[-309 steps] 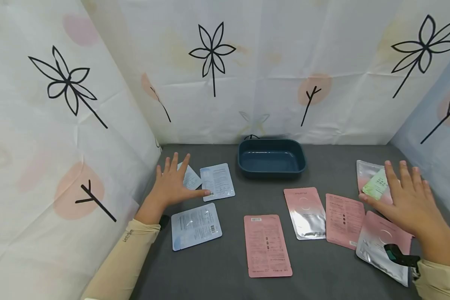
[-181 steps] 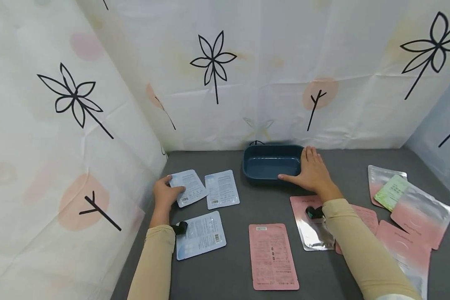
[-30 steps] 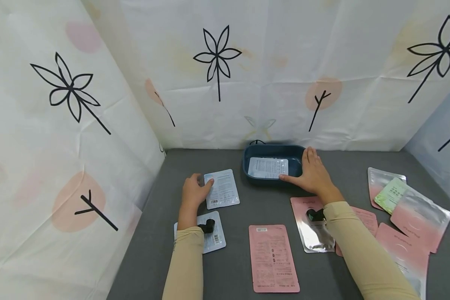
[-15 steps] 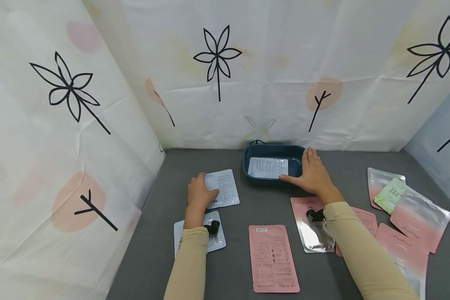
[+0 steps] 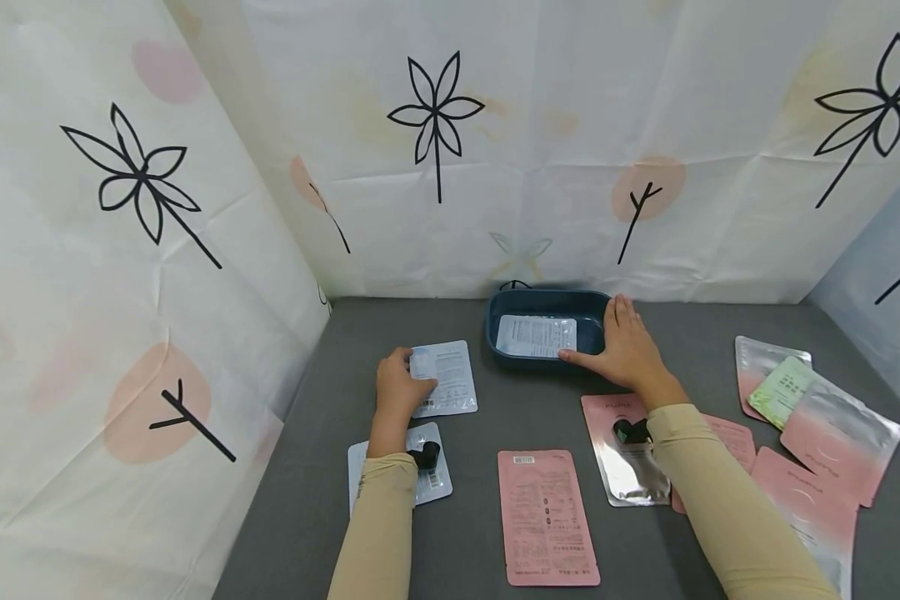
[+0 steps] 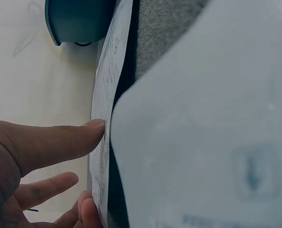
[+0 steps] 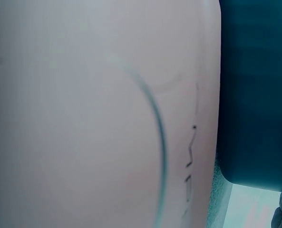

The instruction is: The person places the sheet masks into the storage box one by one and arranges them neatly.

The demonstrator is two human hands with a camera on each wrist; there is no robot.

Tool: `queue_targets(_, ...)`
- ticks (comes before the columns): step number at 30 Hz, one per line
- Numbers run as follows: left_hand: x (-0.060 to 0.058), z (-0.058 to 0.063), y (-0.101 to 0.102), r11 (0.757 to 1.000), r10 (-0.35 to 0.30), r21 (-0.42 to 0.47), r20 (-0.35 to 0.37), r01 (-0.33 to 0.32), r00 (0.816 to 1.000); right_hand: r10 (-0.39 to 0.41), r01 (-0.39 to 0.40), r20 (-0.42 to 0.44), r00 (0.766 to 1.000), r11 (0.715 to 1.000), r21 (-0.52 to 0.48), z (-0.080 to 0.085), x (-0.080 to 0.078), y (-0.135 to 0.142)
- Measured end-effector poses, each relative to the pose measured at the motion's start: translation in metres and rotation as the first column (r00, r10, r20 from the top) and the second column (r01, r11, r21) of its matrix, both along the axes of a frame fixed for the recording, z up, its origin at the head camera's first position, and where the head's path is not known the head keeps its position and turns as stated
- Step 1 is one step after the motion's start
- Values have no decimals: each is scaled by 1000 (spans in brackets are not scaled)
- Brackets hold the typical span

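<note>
Presently, our left grip (image 5: 402, 387) pinches a pale-blue sachet (image 5: 453, 375) by its left side, left of the teal dish (image 5: 517, 362); our right grip (image 5: 632, 352), thumb and fingers spread apart, rests on the dish's right end. One second sachet (image 5: 536, 335) lies inside it.

There are three blue packets (image 5: 447, 377), six pink packets (image 5: 548, 517), one green packet (image 5: 780, 390) and one tray (image 5: 592, 332).

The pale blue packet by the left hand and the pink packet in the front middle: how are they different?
The left hand touches the pale blue packet; no hand touches the pink packet. The pale blue packet lies nearer the tray than the pink packet does. Both are flat, with small printing.
</note>
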State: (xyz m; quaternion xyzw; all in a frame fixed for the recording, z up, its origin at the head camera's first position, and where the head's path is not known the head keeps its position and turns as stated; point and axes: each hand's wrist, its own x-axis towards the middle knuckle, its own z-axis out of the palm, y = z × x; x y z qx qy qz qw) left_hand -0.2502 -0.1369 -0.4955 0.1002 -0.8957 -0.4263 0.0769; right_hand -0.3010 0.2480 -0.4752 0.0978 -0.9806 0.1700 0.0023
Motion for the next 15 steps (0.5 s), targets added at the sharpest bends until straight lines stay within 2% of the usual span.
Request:
queue_targets(10, 0, -1, 2, 1000, -5, -3, -20, 5, 1000, 1, -1, 13, 1000, 1000, 12, 2, 1, -1)
queue_targets(15, 0, -2, 2, 999, -9, 34, -36, 10, 999, -4, 4, 9, 1000, 1000, 10, 1, 1, -1)
